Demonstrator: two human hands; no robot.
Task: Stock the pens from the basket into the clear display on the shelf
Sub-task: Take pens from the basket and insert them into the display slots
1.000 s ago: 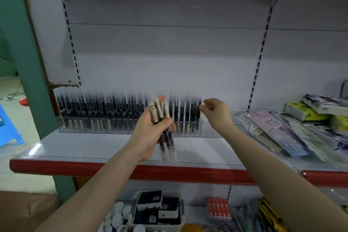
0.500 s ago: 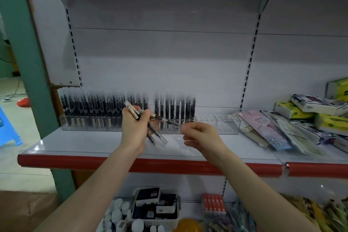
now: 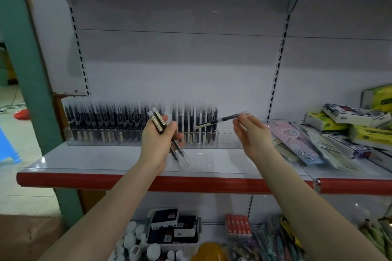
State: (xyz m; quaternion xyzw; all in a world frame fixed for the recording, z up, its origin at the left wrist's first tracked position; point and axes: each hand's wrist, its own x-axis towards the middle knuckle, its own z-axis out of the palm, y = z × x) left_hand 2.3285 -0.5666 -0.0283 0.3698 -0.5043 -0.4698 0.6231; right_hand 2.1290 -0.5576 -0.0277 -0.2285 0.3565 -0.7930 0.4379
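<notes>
A clear display (image 3: 228,143) runs along the back of the white shelf (image 3: 101,160), filled from its left end with several upright black pens (image 3: 110,123); its right end holds none. My left hand (image 3: 158,142) grips two black pens (image 3: 169,140) slanting down to the right, in front of the display's middle. My right hand (image 3: 251,135) pinches one black pen (image 3: 220,121) by its clear end, held nearly level above the display's bare right end, tip pointing left.
Flat packets (image 3: 297,142) and boxed goods (image 3: 350,121) lie on the shelf's right side. Below the red shelf edge, a white basket (image 3: 176,243) holds dark boxes, beside small white bottles (image 3: 131,239) and red packs (image 3: 238,226). A green post (image 3: 27,70) stands at left.
My right hand has drawn one pen out of the bundle in my left hand and carried it right and upward, toward the display's right end. The left hand stayed nearly in place.
</notes>
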